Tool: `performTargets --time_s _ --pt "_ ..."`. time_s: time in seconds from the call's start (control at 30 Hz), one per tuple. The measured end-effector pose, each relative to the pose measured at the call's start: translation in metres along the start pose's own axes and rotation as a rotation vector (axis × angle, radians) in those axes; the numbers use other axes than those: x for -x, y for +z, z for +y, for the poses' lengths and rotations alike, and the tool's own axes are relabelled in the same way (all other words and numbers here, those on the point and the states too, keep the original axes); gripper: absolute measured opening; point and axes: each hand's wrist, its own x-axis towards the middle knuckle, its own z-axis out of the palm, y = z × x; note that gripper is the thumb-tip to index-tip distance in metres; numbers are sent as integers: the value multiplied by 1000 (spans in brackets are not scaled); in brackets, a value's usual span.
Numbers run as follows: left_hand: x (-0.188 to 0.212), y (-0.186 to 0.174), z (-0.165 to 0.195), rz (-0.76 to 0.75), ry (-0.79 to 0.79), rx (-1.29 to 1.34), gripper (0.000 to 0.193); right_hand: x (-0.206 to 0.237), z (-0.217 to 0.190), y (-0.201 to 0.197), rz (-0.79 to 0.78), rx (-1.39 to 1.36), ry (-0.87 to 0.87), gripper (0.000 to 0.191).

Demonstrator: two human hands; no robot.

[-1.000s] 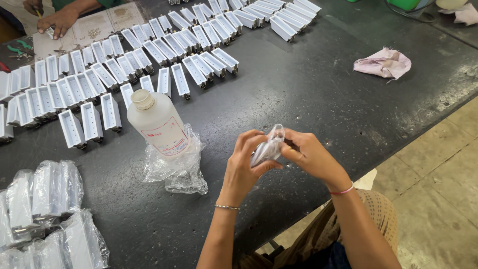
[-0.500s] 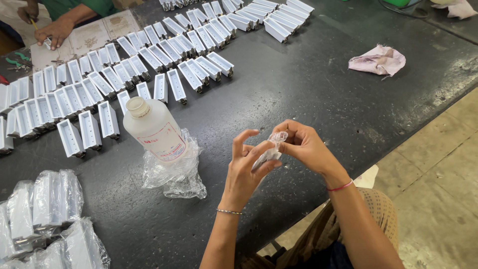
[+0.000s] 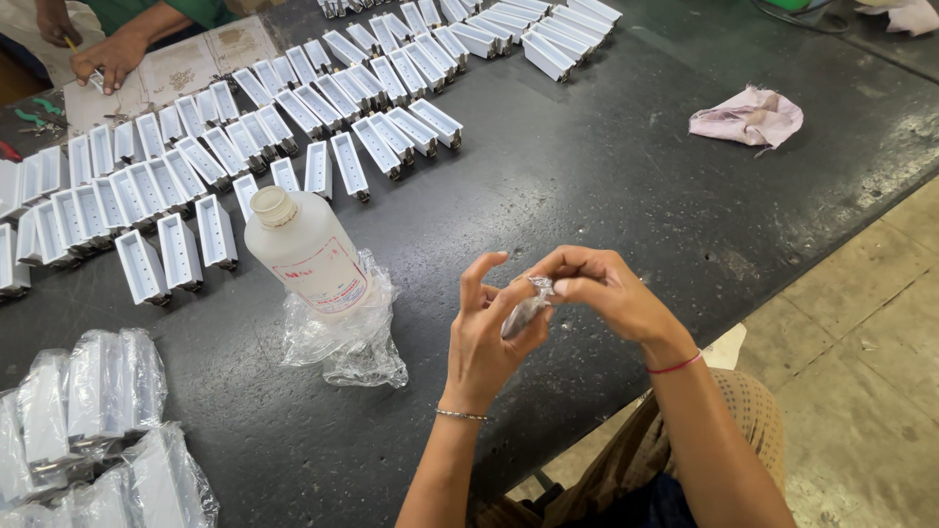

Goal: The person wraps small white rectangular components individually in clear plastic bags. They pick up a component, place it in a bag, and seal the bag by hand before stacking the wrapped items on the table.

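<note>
**Small clear packet held between two hands**

Packet (image 3: pixel 526 309): small, clear plastic, crumpled; contents cannot be told. Held above the near edge of the dark table (image 3: pixel 606 186). Long axis tilted, upper end to the right and far, lower end to the left and near.

Right hand (image 3: pixel 604 293): thumb and fingers pinched together on the packet's upper end.

Left hand (image 3: pixel 486 337): palm side supports the lower end; fingers spread apart, loosely curled.

Left of the hands: bottle (image 3: pixel 305 249), white, upright, on a bag (image 3: pixel 347 337).

Far left: trays (image 3: pixel 225 147), white, in rows.
</note>
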Motion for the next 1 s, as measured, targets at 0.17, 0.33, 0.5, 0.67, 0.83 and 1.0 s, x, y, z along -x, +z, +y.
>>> performTargets --time_s 0.17,0.33,0.5,0.67,0.83,1.0 --pt "-1 -1 -1 9 -7 20 36 -1 3 0 8 21 24 24" --pt "1 0 -4 -13 -14 9 42 0 0 1 -1 117 25 21" --pt "6 9 -10 -24 31 40 49 2 -4 2 41 130 19 21" --pt "8 15 -17 -11 16 112 69 2 1 0 34 187 13 21" --pt "9 15 -18 -1 36 90 68 1 6 1 67 226 -10 18" --pt "9 12 -14 -37 -2 51 52 -1 10 5 87 258 -9 12"
